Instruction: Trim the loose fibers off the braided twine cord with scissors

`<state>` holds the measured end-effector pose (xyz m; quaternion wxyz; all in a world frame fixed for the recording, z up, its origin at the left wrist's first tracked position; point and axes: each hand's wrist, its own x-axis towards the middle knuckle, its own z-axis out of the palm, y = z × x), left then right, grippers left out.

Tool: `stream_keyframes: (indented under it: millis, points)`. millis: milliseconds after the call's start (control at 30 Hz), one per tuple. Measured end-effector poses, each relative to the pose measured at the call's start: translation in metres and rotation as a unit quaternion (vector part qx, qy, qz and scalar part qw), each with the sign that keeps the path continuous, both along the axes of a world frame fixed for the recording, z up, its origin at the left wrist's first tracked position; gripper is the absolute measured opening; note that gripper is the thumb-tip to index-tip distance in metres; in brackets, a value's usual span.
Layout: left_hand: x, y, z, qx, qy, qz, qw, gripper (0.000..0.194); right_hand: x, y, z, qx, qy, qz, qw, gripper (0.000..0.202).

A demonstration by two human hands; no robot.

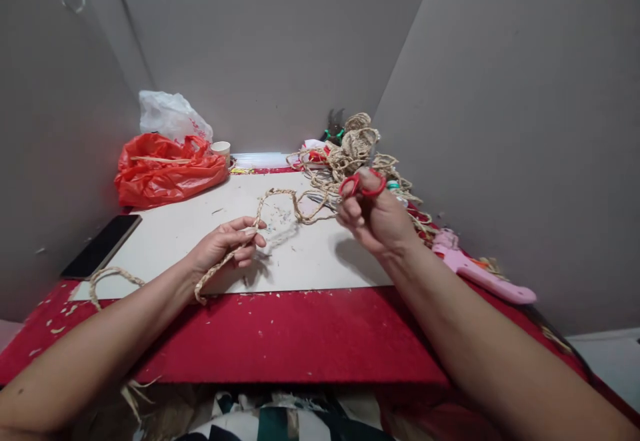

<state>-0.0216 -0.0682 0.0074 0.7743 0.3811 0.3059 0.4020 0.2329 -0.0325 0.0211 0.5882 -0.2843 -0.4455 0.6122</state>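
Observation:
My left hand (227, 244) is closed on a braided straw cord (259, 213), pinching it between thumb and fingers above a white board (310, 268). From that hand the cord loops over the board to the right and also hangs down near the wrist. My right hand (377, 218) is raised over the board's right side, with red-handled scissors (374, 184) in it, thumb and fingers at the loops. The blades are hard to make out against the pile behind. Small fibre scraps (283, 218) lie on the board between my hands.
A heap of straw cord (357, 144) sits at the back right, a pink glue gun (487, 278) at the right edge. Leftward are a phone (103, 248), a red plastic bag (165, 184), a white bag (173, 114) and a paper cup (221, 149). Grey walls enclose the red-covered table (280, 341).

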Motion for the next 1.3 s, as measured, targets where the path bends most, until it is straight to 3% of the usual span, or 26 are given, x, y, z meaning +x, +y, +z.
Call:
stream_keyframes:
  millis: [67, 133, 233, 300, 667, 1033, 1300]
  points:
    - [-0.004, 0.003, 0.001, 0.013, -0.001, 0.021, 1.0, 0.021, -0.008, -0.012, -0.004, -0.009, -0.05, 0.153, 0.987, 0.04]
    - [-0.007, 0.005, 0.002, 0.025, -0.003, 0.04, 0.999, 0.023, -0.018, -0.023, -0.014, -0.022, -0.111, 0.284, 0.952, 0.044]
    - [-0.009, 0.006, 0.002, 0.03, -0.004, 0.063, 0.998, 0.025, -0.032, -0.032, -0.03, -0.008, -0.17, 0.411, 0.895, 0.052]
    - [-0.009, 0.006, 0.001, 0.032, -0.002, 0.068, 0.997, 0.026, -0.04, -0.034, -0.037, 0.001, -0.178, 0.455, 0.873, 0.055]
    - [-0.006, 0.001, 0.001, 0.055, 0.044, 0.048, 0.996, 0.023, -0.049, -0.033, -0.048, -0.05, -0.054, 0.451, 0.889, 0.046]
    - [-0.005, -0.002, -0.001, 0.075, 0.059, 0.027, 0.995, 0.021, -0.047, -0.028, -0.051, -0.084, 0.025, 0.498, 0.862, 0.043]
    - [-0.001, -0.005, 0.0, 0.058, 0.053, 0.01, 0.997, 0.025, -0.049, -0.027, -0.048, -0.084, 0.029, 0.489, 0.868, 0.042]
